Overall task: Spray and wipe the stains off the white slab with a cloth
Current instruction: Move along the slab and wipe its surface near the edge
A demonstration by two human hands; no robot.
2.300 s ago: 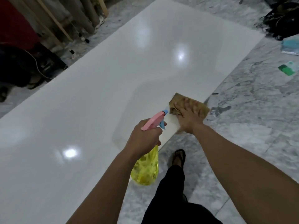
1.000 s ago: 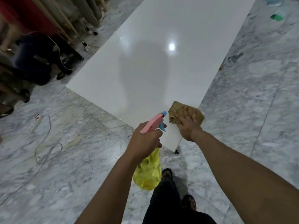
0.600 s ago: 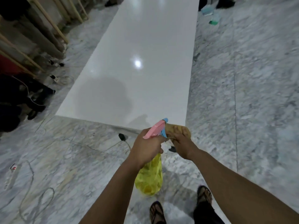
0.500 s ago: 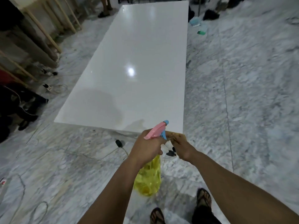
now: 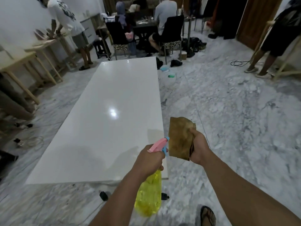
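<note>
A long glossy white slab (image 5: 107, 121) lies flat on the marble floor, stretching away from me. My left hand (image 5: 149, 160) grips a yellow spray bottle (image 5: 149, 196) with a pink and blue trigger head, held over the slab's near right corner. My right hand (image 5: 197, 148) holds a folded brown cloth (image 5: 180, 138) upright in the air, just past the slab's right edge. The cloth does not touch the slab. I see no clear stains on the slab from here.
Wooden tables (image 5: 19, 62) line the left wall. People sit on chairs (image 5: 172, 30) at a dark table beyond the slab's far end; others stand at left and far right. Cables (image 5: 34, 141) and small items (image 5: 171, 76) lie on the floor. My sandalled foot (image 5: 207, 216) is below.
I walked round to the slab's short end and my view lifted to the room. My right hand took the cloth off the slab and raised it. The bottle stayed in my left hand.
</note>
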